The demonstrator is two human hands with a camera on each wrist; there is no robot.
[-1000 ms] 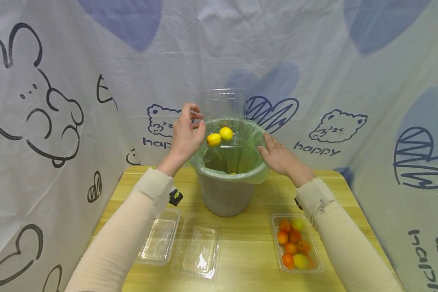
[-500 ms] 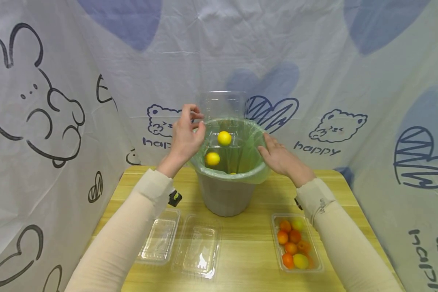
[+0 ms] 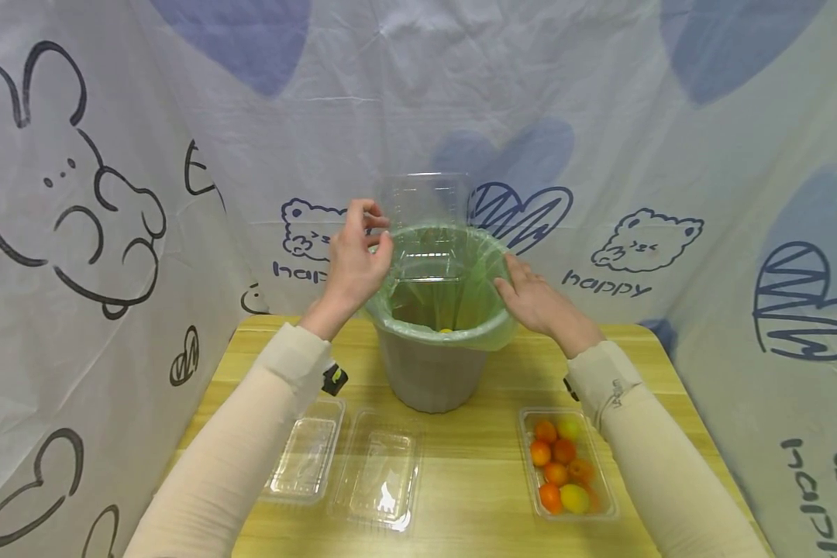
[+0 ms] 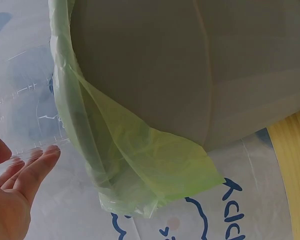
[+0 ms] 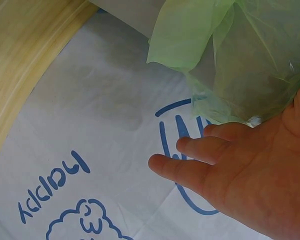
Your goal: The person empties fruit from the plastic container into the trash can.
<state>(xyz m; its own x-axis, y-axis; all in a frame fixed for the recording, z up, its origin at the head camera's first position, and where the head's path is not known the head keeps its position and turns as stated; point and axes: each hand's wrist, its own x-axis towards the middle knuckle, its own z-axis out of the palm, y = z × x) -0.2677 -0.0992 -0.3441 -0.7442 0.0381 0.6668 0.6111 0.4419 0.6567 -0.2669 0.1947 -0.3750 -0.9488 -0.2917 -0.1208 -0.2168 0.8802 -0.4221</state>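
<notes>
My left hand [image 3: 358, 256] pinches the left edge of a clear plastic container [image 3: 428, 194], tilted over the mouth of a grey bin [image 3: 432, 376]. In the left wrist view the thumb and fingers of the left hand [image 4: 15, 200] meet at the container's see-through edge [image 4: 30, 107]. A green bag [image 3: 488, 335] lines the bin and folds over its rim. Against the rim's right side rests my right hand [image 3: 533, 298], its fingers extended beside the bag [image 5: 230, 65] in the right wrist view. A bit of yellow fruit [image 3: 446, 332] shows inside the bin.
Two clear plastic trays, one at the left [image 3: 303, 457] and one beside it [image 3: 379, 473], lie on the wooden table [image 3: 470, 480]. A tray [image 3: 603, 504] of several small orange and yellow fruits sits at the right. Printed cloth walls [image 3: 418, 93] surround the table.
Two yellow fruits slid down the tilted container and dropped into the bin, one after the other. The container now shows none on it. Both hands stayed nearly in place.
</notes>
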